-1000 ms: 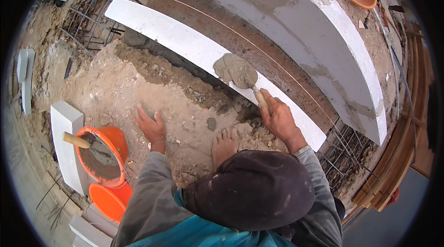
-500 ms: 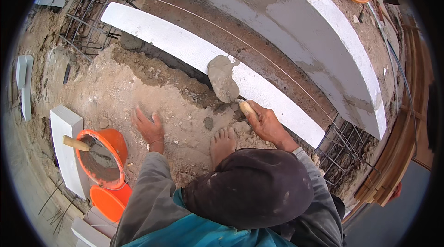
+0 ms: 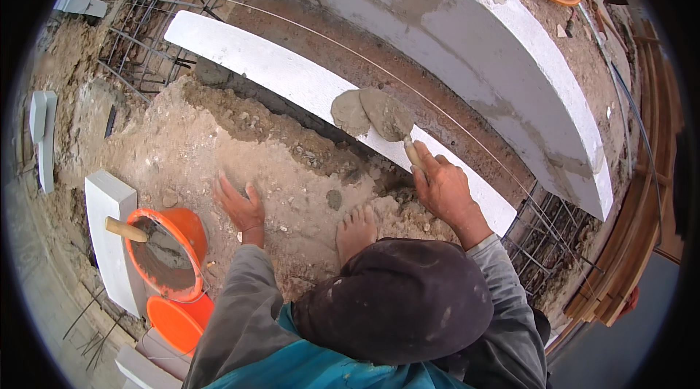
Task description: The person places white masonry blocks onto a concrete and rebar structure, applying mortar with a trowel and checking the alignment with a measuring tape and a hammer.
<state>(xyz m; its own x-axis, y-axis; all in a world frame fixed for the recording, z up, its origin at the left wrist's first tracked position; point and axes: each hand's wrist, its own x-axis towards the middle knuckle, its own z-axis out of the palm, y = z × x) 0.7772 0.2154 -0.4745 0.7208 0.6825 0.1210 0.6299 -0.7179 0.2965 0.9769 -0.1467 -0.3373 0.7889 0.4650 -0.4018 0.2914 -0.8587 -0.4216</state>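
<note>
My right hand grips the wooden handle of a trowel. The trowel's blade, coated in wet grey mortar, lies over the top of a long row of white blocks. Beside the blade, a rounded patch of mortar sits on the block top toward its near edge. Whether the blade touches the block cannot be made out. Down on the left, my left hand is held over the sandy ground with its fingers spread and nothing in it.
A taut string runs past the row's far side, before a mortar-smeared wall. Steel bars show at both ends. At left, an orange bucket of mortar with a wooden-handled tool adjoins a white block. My bare foot stands close.
My right hand has moved the trowel up and to the right, from the row's near edge to over its top. Mortar lies on the block left of the blade. My left hand stays spread.
</note>
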